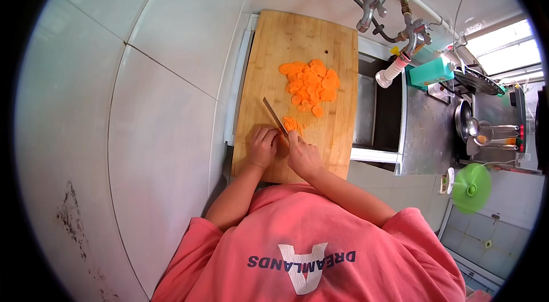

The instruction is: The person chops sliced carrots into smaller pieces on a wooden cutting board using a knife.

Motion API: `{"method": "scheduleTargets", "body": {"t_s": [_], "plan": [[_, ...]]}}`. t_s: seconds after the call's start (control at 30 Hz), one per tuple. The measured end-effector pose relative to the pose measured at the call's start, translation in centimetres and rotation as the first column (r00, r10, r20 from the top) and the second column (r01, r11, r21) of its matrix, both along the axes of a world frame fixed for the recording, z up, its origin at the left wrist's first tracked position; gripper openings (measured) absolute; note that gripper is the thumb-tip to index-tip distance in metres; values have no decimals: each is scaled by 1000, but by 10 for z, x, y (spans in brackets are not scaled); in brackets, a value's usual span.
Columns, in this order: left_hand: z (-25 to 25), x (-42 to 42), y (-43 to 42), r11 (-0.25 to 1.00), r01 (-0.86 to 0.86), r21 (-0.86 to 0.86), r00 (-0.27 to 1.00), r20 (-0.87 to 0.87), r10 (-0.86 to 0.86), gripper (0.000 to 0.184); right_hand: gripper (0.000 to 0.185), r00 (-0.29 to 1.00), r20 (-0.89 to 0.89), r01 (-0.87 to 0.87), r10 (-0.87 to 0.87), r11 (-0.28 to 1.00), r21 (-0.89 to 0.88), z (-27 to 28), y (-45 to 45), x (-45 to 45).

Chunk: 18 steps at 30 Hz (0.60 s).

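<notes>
Step in hand looks like cutting carrot slices into thin strips: R hand [304, 157] has its grip closed round the handle of the knife [274, 113], blade slanting away over the cutting board [337, 130], w/ its tip toward the board's left side. L hand [262, 146] is at the near end of the board, fingers bent beside an orange piece [281, 146], prob. carrot, lying btwn the hands; can't tell if that grip is pinching it or just resting on it. Thin carrot strips [294, 125] lie just right of the blade, and the loose pile of carrot slices [311, 85] sits farther up the board, past the strips, approx. mid-width. Next stroke calls for L fingertips tucked back from the edge, piece kept flat, blade kept upright, imo. Sink [366, 110] is right of the board, partly covered by it. Hard to make out: knife handle is mostly hidden in R hand, L thumb unclear, orange piece is shaded and part-covered, & the board's near edge is partly cut off by the pink shirt [309, 222].
</notes>
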<state>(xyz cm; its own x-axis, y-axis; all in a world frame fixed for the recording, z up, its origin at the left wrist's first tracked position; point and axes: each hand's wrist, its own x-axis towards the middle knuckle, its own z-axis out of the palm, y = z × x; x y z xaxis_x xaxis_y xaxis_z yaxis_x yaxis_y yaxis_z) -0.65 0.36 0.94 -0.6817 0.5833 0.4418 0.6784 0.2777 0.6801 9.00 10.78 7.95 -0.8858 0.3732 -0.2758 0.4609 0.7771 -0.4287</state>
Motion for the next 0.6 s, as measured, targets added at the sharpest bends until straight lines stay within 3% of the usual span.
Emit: {"method": "scheduleTargets", "body": {"t_s": [0.6], "plan": [[-6,-1,0,1000,-13,-8,1000,24,13,18,49,997,-9,-76,77,992,99,-8,2,-6]]}}
